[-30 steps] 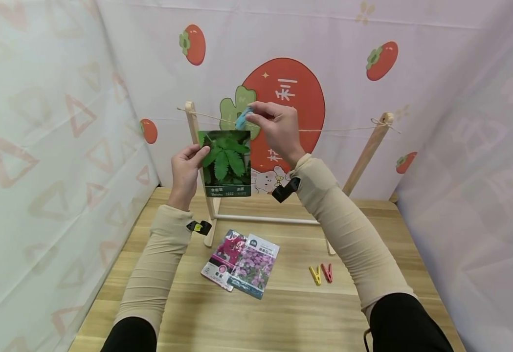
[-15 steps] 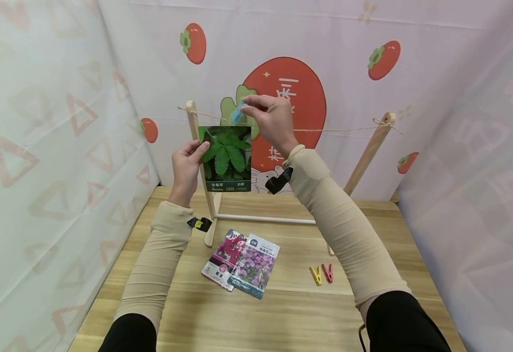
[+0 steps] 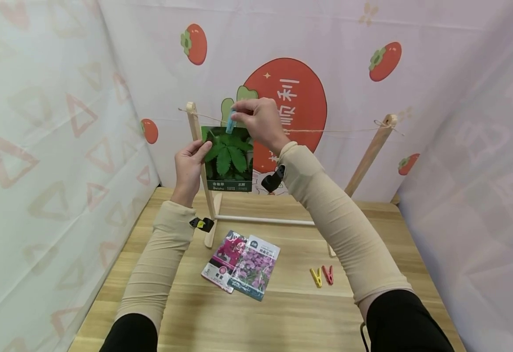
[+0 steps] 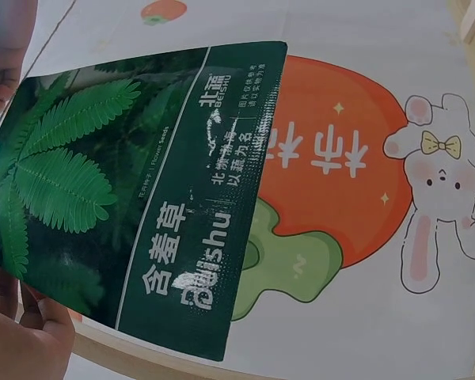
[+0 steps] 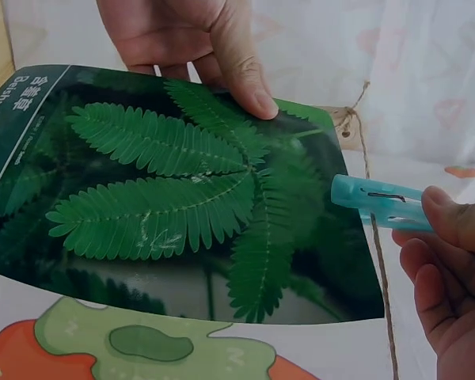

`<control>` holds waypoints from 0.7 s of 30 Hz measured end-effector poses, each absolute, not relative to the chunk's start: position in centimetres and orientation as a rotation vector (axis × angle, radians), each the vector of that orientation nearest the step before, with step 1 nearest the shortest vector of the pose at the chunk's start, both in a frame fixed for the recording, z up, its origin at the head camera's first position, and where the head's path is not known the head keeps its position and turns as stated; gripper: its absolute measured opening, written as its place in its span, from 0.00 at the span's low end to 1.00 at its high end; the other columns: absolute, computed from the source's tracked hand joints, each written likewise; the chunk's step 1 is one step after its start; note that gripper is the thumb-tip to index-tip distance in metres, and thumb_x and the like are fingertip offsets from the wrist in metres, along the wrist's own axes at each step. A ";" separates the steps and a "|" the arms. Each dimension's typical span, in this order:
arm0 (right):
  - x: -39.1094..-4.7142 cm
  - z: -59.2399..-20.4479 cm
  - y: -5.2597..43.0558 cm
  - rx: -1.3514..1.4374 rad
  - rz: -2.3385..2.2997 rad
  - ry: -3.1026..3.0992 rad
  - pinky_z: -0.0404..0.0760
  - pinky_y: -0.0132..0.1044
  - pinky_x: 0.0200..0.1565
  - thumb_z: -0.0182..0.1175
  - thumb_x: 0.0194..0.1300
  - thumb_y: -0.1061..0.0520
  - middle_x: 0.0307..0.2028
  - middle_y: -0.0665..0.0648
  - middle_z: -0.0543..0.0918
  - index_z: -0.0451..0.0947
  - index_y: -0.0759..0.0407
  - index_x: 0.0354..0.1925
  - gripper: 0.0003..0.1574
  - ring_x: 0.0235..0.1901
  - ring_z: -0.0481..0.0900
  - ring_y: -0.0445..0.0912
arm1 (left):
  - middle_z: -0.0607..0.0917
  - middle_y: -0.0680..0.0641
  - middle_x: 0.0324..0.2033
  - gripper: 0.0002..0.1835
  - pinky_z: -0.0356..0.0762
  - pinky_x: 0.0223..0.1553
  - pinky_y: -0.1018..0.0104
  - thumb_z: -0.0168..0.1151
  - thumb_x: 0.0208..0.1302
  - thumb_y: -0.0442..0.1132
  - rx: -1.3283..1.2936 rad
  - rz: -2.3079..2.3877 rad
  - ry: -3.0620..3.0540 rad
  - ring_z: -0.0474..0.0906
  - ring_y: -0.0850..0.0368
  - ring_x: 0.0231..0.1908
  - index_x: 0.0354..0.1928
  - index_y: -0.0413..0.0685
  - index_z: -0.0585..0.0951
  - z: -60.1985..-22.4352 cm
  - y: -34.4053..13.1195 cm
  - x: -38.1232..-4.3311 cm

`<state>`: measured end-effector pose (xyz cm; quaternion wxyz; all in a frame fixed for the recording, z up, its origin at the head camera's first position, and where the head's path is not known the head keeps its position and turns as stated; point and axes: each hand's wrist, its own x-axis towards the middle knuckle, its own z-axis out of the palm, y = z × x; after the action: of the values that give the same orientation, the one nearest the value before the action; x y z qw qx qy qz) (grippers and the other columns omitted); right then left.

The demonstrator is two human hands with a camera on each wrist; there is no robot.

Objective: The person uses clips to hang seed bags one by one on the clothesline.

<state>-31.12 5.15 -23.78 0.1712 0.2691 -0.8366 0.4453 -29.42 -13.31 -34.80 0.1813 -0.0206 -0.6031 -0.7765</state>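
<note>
My left hand (image 3: 189, 166) pinches the left edge of a green seed packet (image 3: 228, 161) with a leaf picture, held upright in front of the string (image 3: 331, 130). My right hand (image 3: 261, 122) pinches a light-blue clothespin (image 3: 231, 122) between thumb and fingers at the packet's top edge. In the right wrist view, the near prong of the clothespin (image 5: 376, 198) overlaps the packet's front and the string (image 5: 382, 277) runs past it just beyond the packet's edge. Where the far prong ends is hidden. The left wrist view shows the packet's (image 4: 182, 198) lower part up close.
Two flower seed packets, one magenta (image 3: 224, 259) and one purple (image 3: 255, 266), overlap on the wooden table (image 3: 300, 318). A yellow clothespin (image 3: 316, 277) and a red clothespin (image 3: 328, 275) lie to their right. Wooden posts (image 3: 370, 154) and a white crossbar (image 3: 265, 221) form the string's stand.
My right hand has moved left, bringing the clothespin from above the packet down onto its top edge. The packet has risen slightly in my left hand.
</note>
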 end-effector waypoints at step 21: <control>-30.9 -24.3 5.7 0.863 1.157 -2.556 0.80 0.36 0.52 0.62 0.67 0.57 0.49 0.59 0.84 0.76 0.61 0.60 0.24 0.46 0.80 0.47 | 0.84 0.58 0.28 0.02 0.77 0.36 0.76 0.67 0.62 0.38 -0.063 -2.226 -1.725 0.78 0.68 0.31 0.34 0.49 0.82 -35.4 -12.4 -29.5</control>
<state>-30.89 5.71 -24.31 0.1028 0.2923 -0.8662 0.3920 -29.53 -12.41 -35.37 0.1617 -0.0221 -0.6043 -0.7799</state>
